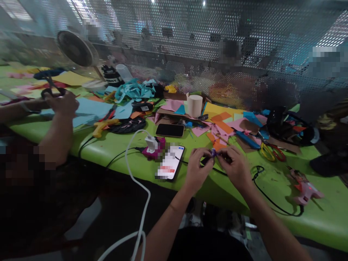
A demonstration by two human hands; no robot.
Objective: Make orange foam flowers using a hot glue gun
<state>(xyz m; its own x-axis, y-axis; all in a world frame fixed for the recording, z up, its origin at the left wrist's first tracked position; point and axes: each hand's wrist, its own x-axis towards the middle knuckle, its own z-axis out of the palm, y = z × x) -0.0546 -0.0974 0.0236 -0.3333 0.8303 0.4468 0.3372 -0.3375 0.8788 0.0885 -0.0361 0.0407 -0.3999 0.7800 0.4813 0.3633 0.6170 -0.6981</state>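
A small purple piece (213,152), too small to make out its kind, is pinched between the fingertips of both hands above the green table (195,217). My left hand (199,166) grips it from the left with thumb and index finger. From the other side, my right hand (235,165) has closed fingers on it. Just left of my hands lies a phone with a lit screen (171,163). A pink glue gun (306,188) rests on the table to the right, and scissors with yellow and red handles (272,152) lie behind it.
A pink power strip (153,148) with a white charger and cable sits left of the lit phone. Behind are a dark phone (170,130), coloured paper scraps (223,125) and a cream paper roll (195,105). At left, a co-worker's hand (63,103) holds dark scissors near a yellow glue gun (102,127).
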